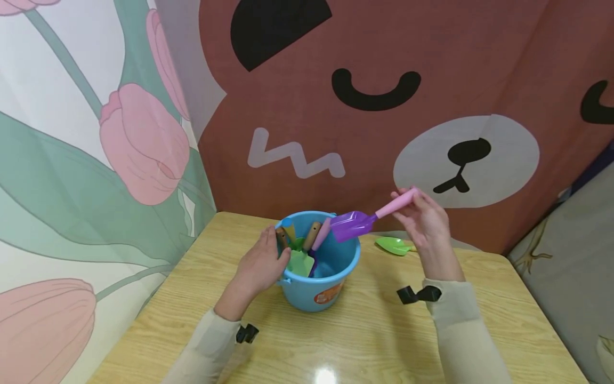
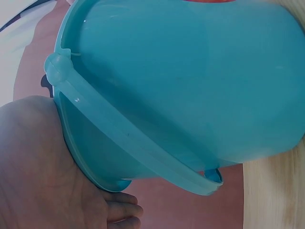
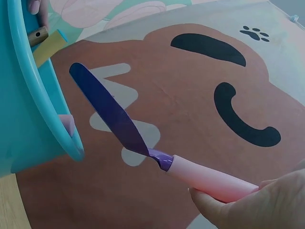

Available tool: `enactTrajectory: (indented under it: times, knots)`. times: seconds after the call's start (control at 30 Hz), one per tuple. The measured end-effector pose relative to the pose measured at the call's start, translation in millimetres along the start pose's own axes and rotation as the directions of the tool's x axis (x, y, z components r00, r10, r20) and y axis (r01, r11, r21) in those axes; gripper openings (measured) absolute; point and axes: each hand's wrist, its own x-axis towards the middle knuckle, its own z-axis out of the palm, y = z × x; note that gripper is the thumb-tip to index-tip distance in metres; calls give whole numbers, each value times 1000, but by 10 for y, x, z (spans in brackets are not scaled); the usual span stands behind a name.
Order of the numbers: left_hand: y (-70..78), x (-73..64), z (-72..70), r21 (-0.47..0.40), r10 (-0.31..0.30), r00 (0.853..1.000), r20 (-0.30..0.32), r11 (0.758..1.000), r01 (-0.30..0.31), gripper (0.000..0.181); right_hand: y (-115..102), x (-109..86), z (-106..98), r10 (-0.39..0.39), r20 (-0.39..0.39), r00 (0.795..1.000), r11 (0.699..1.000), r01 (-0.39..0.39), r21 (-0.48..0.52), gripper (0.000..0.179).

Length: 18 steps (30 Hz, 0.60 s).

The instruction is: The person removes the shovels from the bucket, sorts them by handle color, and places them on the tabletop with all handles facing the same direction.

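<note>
My right hand point(image 1: 428, 221) grips the pink handle of a purple toy shovel point(image 1: 352, 226), whose blade overlaps the right rim of the light blue bucket point(image 1: 343, 272) in the head view. In the right wrist view the shovel point(image 3: 112, 114) shows edge-on, beside the bucket's rim. My left hand point(image 1: 261, 261) lies along the bucket's left rim, fingers fairly straight. The left wrist view has the palm point(image 2: 43, 167) against the rim, near the hanging bucket handle point(image 2: 138, 143). Inside the bucket stand several toy tools, among them a green shovel point(image 1: 300, 263) and a pink handle point(image 1: 322, 233).
A green toy shovel point(image 1: 394, 246) lies on the wooden table point(image 1: 374, 341) behind the right hand, its handle partly hidden. A curtain with a bear print point(image 1: 364, 144) hangs along the table's back edge. Flower-printed fabric point(image 1: 139, 144) is at the left.
</note>
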Motion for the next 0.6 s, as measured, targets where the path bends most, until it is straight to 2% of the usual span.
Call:
enactTrajectory:
  times: [0.17, 0.43, 0.6]
  knots:
    - [-3, 4, -2, -5, 1, 1000, 0, 1000, -1, 83, -35, -28, -26, 4, -24, 1000, 1000, -4, 30, 23]
    - [-8, 0, -2, -1, 3, 1000, 2, 1000, -3, 83, -88, -57, -101, 12, -13, 1000, 997, -11, 74, 20]
    - [-5, 1, 2, -2, -4, 1000, 7, 1000, 4, 84, -108, -77, -157, 12, -32, 999, 995, -9, 101, 25]
